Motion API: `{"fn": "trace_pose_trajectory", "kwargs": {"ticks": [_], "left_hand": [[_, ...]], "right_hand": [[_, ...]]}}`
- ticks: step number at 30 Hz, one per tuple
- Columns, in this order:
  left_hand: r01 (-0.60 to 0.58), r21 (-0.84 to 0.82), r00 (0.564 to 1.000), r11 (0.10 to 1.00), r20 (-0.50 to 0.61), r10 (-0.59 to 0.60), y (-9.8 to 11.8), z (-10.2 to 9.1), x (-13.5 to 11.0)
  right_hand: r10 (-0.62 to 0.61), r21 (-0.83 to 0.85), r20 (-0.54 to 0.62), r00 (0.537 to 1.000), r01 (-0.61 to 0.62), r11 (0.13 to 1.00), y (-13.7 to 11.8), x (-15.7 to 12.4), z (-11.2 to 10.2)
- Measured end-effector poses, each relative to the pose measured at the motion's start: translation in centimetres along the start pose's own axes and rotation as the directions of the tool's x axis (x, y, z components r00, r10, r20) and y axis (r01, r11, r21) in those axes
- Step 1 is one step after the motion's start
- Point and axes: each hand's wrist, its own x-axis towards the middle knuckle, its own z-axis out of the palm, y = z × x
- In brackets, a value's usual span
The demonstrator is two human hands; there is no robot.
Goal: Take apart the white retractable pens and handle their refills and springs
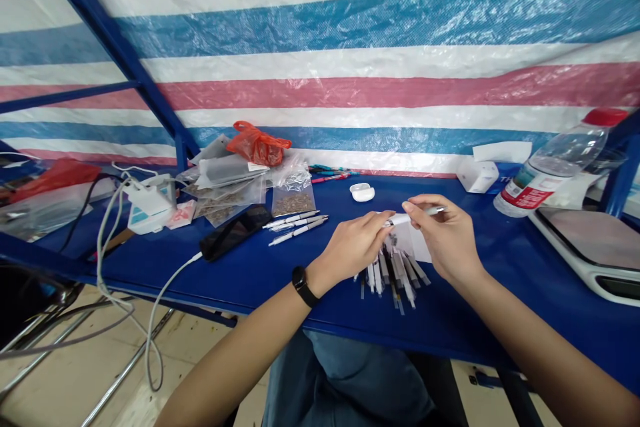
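My left hand [356, 241], with a black band on its wrist, is closed in a pinch; what its fingertips hold is too small to make out. My right hand [447, 237] is closed around a slim whitish pen [434, 211], whose end sticks out between the fingers. Beneath both hands lies a white translucent bag [419, 247]. A fanned bundle of thin pen parts [397, 273], grey, white and clear, spreads toward me from under the hands. Several white pens [297, 230] lie to the left of my left hand.
A black phone [236, 233] on a cable lies left of the pens. Behind are plastic bags of small parts [294, 202], a red bag [257, 145], coloured pens [330, 178] and a white earbud case [362, 193]. At right stand a bottle [540, 177] and a scale [595, 247].
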Motion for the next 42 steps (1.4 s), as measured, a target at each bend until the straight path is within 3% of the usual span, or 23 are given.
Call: {"fn": "trace_pose_trajectory", "kwargs": {"ticks": [6,13,18,29,42], "left_hand": [[0.024,0.037,1.0,0.999,0.008,-0.025,-0.3,0.1,0.0],[0.06,0.037,0.998,0.998,0.019,-0.061,-0.2,-0.1,0.0],[0.077,-0.009,0.997,0.997,-0.005,-0.077,0.0,-0.3,0.0],[0.112,0.017,0.994,0.994,-0.006,-0.112,-0.1,-0.3,0.1],[0.107,-0.063,0.993,0.992,-0.04,-0.11,0.0,-0.1,0.0]], "right_hand": [[0.099,0.107,0.042,0.994,-0.103,0.989,0.5,0.4,-0.5],[0.139,0.195,0.177,0.974,-0.173,0.966,0.3,0.7,-1.0],[0.22,0.195,0.138,0.966,-0.244,0.95,0.0,0.3,-0.6],[0.274,0.21,0.102,0.956,-0.29,0.933,-0.5,0.4,-0.2],[0.227,0.207,0.141,0.964,-0.253,0.945,-0.2,0.2,-0.3]]}}
